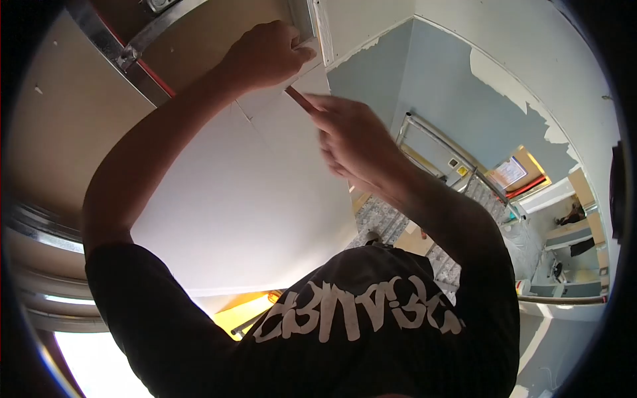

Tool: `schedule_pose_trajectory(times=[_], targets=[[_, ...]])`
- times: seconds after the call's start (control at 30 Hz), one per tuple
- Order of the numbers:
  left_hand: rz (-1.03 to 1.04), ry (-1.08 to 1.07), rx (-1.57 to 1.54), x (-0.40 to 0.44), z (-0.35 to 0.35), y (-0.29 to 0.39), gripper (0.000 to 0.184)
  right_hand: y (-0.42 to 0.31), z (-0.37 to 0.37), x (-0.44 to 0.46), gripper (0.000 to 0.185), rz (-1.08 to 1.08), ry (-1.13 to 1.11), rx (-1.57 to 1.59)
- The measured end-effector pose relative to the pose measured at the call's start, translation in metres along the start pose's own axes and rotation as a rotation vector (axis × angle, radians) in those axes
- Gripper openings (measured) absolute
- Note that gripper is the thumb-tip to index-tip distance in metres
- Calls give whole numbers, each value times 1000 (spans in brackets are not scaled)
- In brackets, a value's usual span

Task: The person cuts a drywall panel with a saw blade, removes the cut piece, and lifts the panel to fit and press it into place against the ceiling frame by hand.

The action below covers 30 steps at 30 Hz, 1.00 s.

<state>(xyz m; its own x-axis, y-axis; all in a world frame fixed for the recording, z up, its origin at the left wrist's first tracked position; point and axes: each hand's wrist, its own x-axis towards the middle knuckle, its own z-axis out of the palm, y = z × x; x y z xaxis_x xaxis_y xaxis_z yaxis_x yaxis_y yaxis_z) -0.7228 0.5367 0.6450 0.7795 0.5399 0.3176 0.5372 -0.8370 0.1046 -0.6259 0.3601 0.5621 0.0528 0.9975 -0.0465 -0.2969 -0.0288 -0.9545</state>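
A large white board fills the middle of the head view, with thin dark lines marked near its upper part. My right hand is closed around a reddish pencil-like stick, and its tip is at the board's upper part, close to a drawn line. Just above and left of it, my left hand is closed at the board's upper edge, beside a metal profile. A thin pale edge shows at its fingertips, but what it grips is hidden.
Metal framing crosses the brown panel at upper left. A tubular scaffold rail stands to the right, before a blue-grey wall with white patches. A patterned platform shows below, and a yellow object lies under the board.
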Motion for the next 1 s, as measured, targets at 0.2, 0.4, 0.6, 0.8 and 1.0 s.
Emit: schedule_pose_trajectory(times=[0.2, 0.4, 0.6, 0.8, 1.0], targets=[[-17, -34, 6, -6, 2, -6, 40, 8, -7, -16, 37, 74, -44, 195], [0, 18, -27, 3, 7, -10, 43, -6, -6, -34, 46, 77, 21, -19], [-59, -15, -23, 2, 6, -22, 43, 7, 11, -2, 46, 48, -6, 117], [-29, 42, -42, 1, 7, -17, 42, -7, -9, -37, 43, 108, 3, -47], [-44, -27, -59, -1, -1, -13, 42, -6, 21, 2, 43, 39, 14, -35]])
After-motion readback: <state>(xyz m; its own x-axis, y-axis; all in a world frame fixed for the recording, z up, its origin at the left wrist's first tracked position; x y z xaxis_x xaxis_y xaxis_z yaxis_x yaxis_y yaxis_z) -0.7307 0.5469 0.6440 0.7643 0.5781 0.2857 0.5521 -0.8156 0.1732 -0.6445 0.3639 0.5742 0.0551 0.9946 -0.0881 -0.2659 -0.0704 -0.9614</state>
